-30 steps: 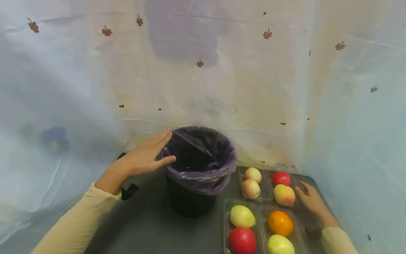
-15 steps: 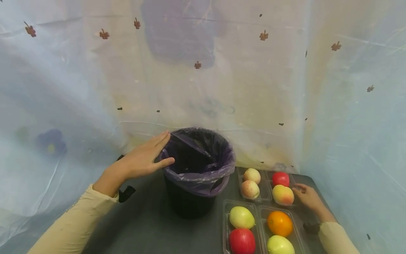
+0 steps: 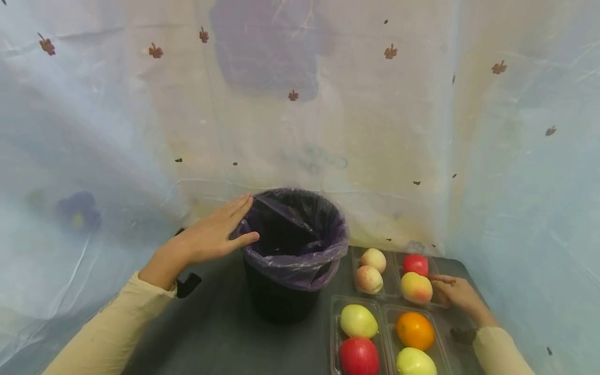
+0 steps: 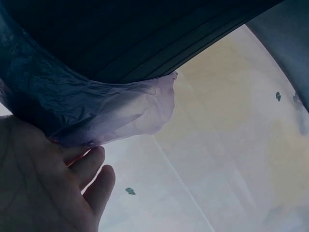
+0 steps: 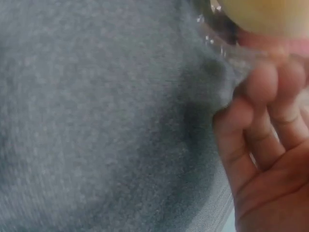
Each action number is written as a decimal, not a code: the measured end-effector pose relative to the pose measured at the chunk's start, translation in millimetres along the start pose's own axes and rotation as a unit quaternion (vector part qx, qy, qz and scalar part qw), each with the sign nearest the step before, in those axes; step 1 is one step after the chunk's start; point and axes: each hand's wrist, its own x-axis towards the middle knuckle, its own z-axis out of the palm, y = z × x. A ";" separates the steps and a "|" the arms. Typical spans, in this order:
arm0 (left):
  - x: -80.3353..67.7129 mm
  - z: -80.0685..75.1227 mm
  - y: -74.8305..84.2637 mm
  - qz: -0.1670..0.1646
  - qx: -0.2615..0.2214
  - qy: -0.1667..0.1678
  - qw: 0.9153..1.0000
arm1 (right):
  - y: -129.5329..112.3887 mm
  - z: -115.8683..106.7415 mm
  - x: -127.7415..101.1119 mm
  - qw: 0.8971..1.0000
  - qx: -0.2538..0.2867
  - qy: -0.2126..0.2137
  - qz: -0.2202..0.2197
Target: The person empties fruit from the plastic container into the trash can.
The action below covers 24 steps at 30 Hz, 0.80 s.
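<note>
My left hand (image 3: 211,234) rests with straight fingers and a spread thumb against the left rim of a black bin (image 3: 281,297). A purple bag (image 3: 300,265) lines this bin and folds over its rim; the left wrist view shows the fingers beside the bag's edge (image 4: 140,116). At the far right, my right hand (image 3: 461,297) touches the outer edge of a clear plastic tray (image 3: 436,268) with its fingertips (image 5: 263,82). In this tray lie a red fruit (image 3: 415,265) and a yellow-red peach (image 3: 416,287). The right thumb's contact is unclear.
Left of that tray, another clear tray holds two pale peaches (image 3: 369,279). Nearer are two more trays, one with a green fruit (image 3: 358,321) and a red apple (image 3: 359,357), the other with an orange (image 3: 415,331) and a green fruit (image 3: 416,362). Plastic sheeting (image 3: 365,130) surrounds the dark table (image 3: 211,323).
My right hand has moved left and down onto the far-right tray's edge. The yellow-red peach has shifted slightly left. My left hand stays at the bin's rim.
</note>
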 end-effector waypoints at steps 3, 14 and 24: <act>1.8 -0.5 0.1 0.004 0.000 0.001 1.000 | 1.5 -0.6 -0.6 1.000 0.009 0.003 -0.017; 2.1 2.9 -2.4 0.006 -0.004 -0.001 1.000 | -9.9 5.0 -4.2 0.997 0.058 0.050 -0.027; 1.9 3.0 -3.9 0.005 -0.013 0.003 1.000 | -42.5 -1.4 -8.5 0.993 0.063 0.080 -0.057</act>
